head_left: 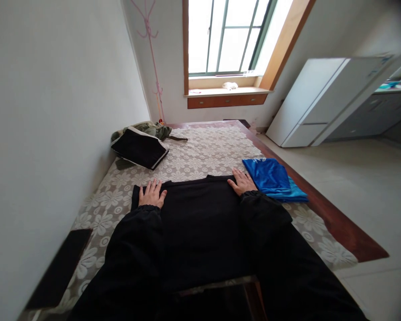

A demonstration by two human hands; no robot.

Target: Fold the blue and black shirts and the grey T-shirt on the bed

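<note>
A black garment [197, 214] lies spread flat on a table covered with a white lace floral cloth [200, 151]. My left hand [151, 194] rests flat on the garment's far left corner, fingers spread. On the far right edge, my right hand [242, 181] lies flat too, fingers stretched out. Both arms wear black sleeves. A folded blue cloth [270, 178] sits just to the right of my right hand, almost touching it.
A folded black item with white trim [138, 148] and an olive green garment [153, 129] lie at the far left by the wall. The brown table edge [341, 227] runs along the right. A white refrigerator [321, 98] stands beyond it, with a window [230, 35] ahead.
</note>
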